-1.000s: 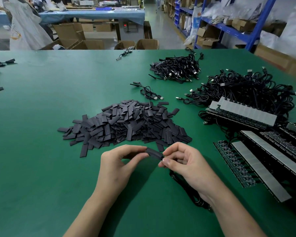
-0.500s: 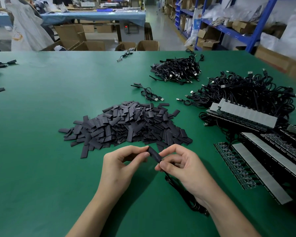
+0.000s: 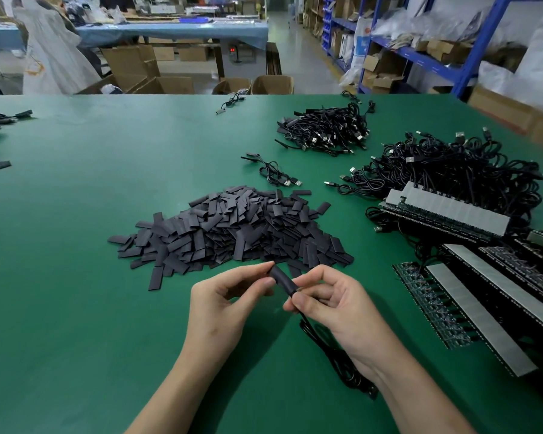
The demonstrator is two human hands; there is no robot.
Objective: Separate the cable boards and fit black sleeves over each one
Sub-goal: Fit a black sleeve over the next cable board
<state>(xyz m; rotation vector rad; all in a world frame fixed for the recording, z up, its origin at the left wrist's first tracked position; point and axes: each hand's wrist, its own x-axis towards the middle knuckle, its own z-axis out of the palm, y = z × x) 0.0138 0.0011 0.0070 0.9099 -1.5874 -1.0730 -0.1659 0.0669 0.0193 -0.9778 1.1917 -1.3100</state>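
Over the near middle of the green surface (image 3: 76, 277), the left hand (image 3: 226, 305) and the right hand (image 3: 336, 308) meet around one black sleeve (image 3: 282, 280), held just above the surface and tilted, its far end up to the left; the left hand's fingers (image 3: 248, 271) are curled and pinch the sleeve's upper end between thumb and forefinger; the right hand's fingers pinch its lower end, right where a thin black cable (image 3: 336, 355) comes out; the cable runs down under the right palm and wrist and lies in loose loops on the surface; whether a board sits inside the sleeve cannot be told.

Just beyond the hands lies a broad pile of sleeves (image 3: 232, 233), flat and black, with a few strays at its near left edge; to the right lie long board panels (image 3: 483, 286) in rows, grey strips along them, partly stacked; behind those sits a large heap of cables (image 3: 452, 170) with plugs showing, and farther back a smaller heap (image 3: 326, 130); a single coiled lead (image 3: 276, 175) lies between the pile and the smaller heap.
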